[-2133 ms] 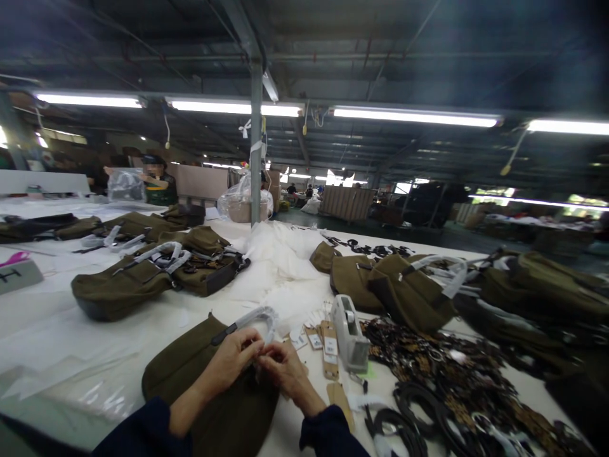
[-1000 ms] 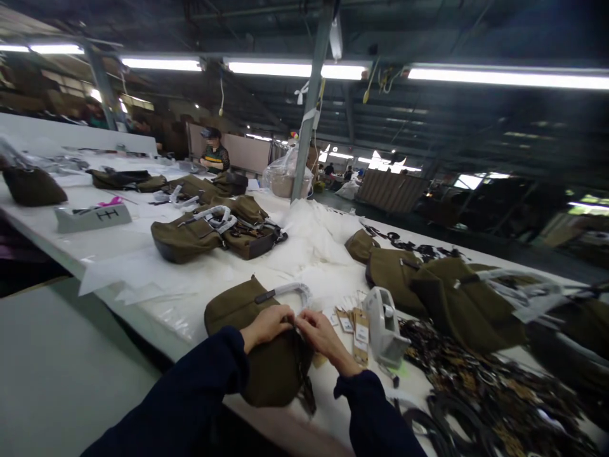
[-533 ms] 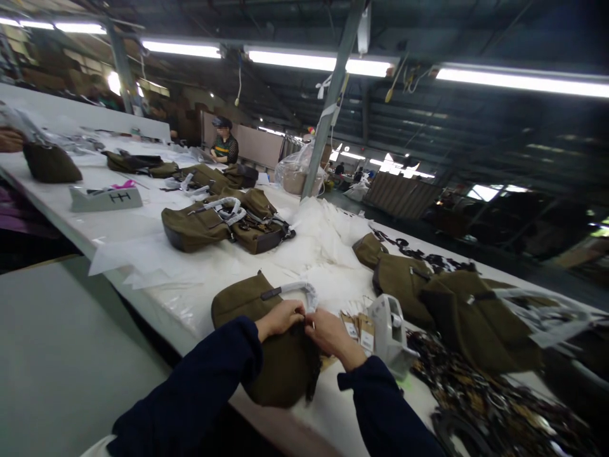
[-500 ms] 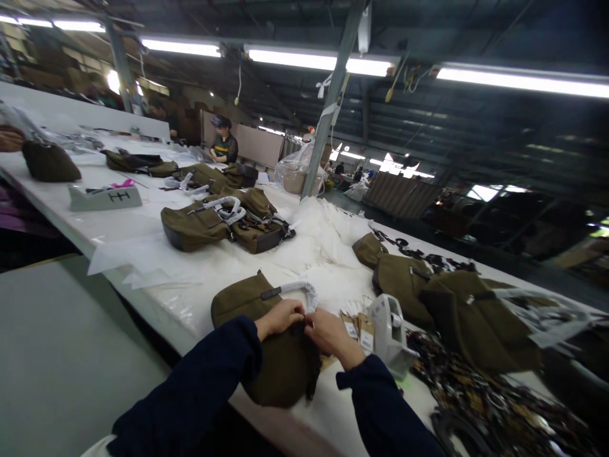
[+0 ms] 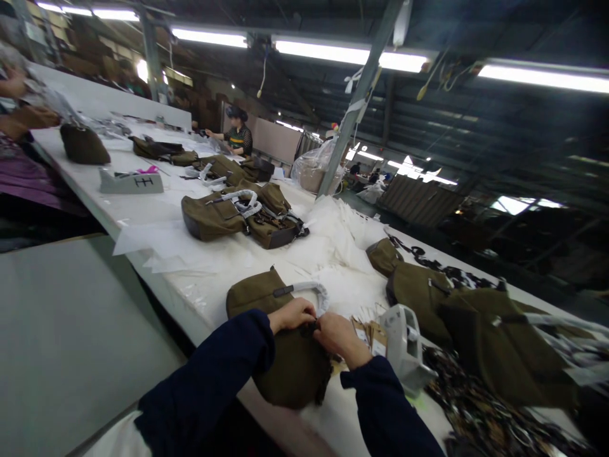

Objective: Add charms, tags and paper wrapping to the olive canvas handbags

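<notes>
An olive handbag (image 5: 290,374) lies at the near edge of the white table, its wrapped handle (image 5: 309,289) arching up behind my fingers. My left hand (image 5: 292,315) pinches at the bag's top side, close to the handle's end. Right against it, my right hand (image 5: 337,335) is closed too, fingertips meeting those of the left. A small dark piece shows between the fingertips; what it is I cannot make out. Dark strap-like material hangs along the bag's right side.
Right of my hands stand a grey tape dispenser (image 5: 404,346) and paper tags (image 5: 373,336). Dark straps with metal hardware (image 5: 495,406) lie heaped beyond. More olive bags (image 5: 214,216) rest across the table (image 5: 200,285). Co-workers (image 5: 238,133) are at the far side and left edge.
The whole view has shifted, so things sit further right. Both hands stay together on the bag. The co-worker's hands at the left edge have come further into view.
</notes>
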Available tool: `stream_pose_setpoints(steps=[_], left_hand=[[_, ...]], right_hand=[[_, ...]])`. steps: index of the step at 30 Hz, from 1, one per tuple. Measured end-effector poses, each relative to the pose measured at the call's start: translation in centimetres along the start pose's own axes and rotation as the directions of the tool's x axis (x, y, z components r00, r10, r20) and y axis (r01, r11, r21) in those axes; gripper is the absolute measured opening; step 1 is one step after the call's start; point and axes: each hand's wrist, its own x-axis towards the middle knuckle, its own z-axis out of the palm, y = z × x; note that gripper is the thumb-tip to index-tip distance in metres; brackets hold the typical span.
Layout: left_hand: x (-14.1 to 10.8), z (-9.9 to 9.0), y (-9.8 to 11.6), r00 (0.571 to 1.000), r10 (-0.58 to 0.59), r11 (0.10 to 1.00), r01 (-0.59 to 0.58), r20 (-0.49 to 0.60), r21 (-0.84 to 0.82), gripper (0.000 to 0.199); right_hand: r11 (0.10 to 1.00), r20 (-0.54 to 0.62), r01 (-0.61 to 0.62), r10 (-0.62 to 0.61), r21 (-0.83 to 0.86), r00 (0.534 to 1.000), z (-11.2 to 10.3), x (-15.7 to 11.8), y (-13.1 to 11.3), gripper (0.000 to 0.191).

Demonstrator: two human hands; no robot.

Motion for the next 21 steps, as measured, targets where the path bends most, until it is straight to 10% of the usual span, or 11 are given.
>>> stream_pose_setpoints(steps=[16,21], left_hand=[[0.3,-0.2,-0.5,0.999,-0.052,0.989,0.053,0.011,-0.136,0.01],[-0.9,-0.3,1.7,0.991,-0.131,0.986,0.126,-0.036,-0.106,0.03]], right_hand=[[1.0,-0.099,0.002,-0.005,-0.028,0.995,1.5,0.1,-0.8,0.032],[0.963,-0.257,0.153,-0.094,0.221,0.962,5.2,1.1,2.2,0.027]])
